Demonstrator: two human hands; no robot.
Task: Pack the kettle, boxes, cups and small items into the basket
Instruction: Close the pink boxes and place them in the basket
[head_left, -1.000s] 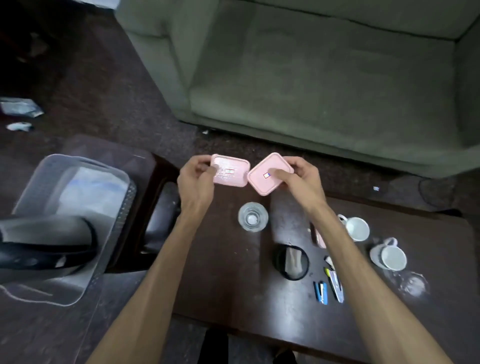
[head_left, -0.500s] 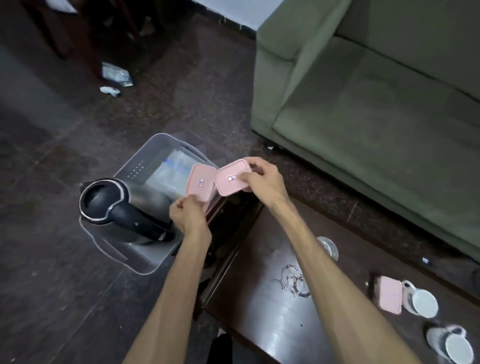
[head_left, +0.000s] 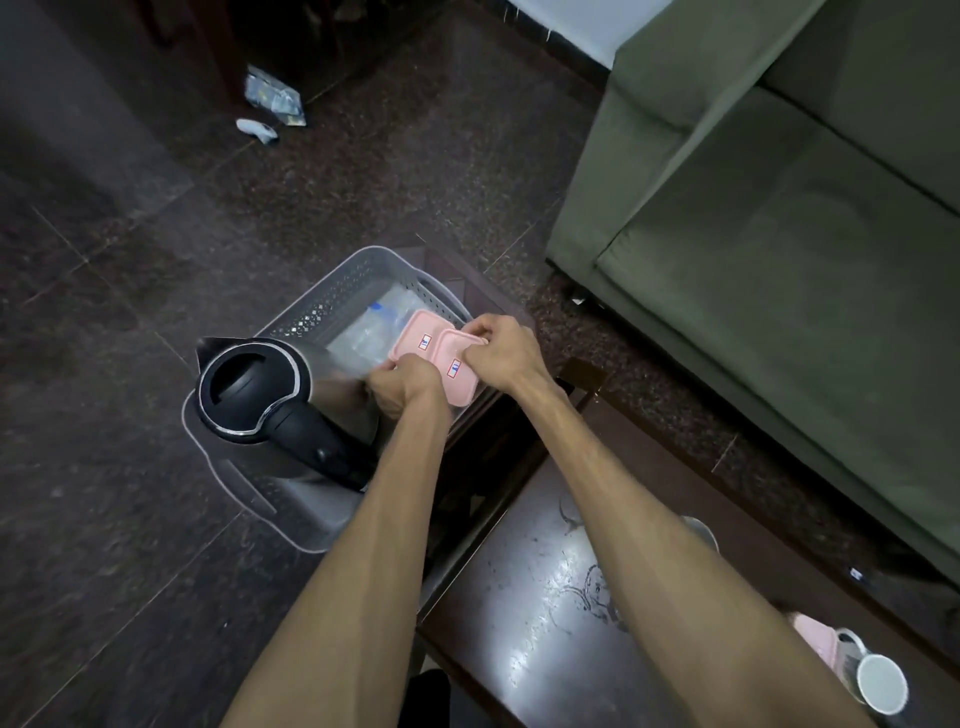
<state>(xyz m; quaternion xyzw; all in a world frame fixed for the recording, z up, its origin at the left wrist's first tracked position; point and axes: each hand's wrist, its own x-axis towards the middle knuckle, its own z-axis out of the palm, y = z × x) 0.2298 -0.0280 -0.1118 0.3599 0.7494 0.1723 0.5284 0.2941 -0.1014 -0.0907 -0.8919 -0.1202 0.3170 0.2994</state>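
Note:
A grey perforated basket (head_left: 332, 296) stands on the floor left of the dark table (head_left: 540, 613). A black and steel kettle (head_left: 260, 395) stands upright in its near end, and a clear plastic bag (head_left: 374, 332) lies on its bottom. Two pink boxes sit side by side inside the basket's right part. My left hand (head_left: 400, 387) grips the left pink box (head_left: 415, 340) at its near edge. My right hand (head_left: 498, 353) grips the right pink box (head_left: 457, 376) at its far edge. At the table's right end stand a white cup (head_left: 878, 683) and a third pink box (head_left: 815, 636).
A green sofa (head_left: 779, 234) fills the right side, close behind the table. A glass object (head_left: 698, 530) peeks out beside my right forearm. Crumpled packaging (head_left: 275, 98) and a small white item (head_left: 257, 130) lie on the far floor.
Both hands carried the two pink boxes from above the table leftward and down into the basket. My view swung left, so the kettle and basket now sit near the centre.

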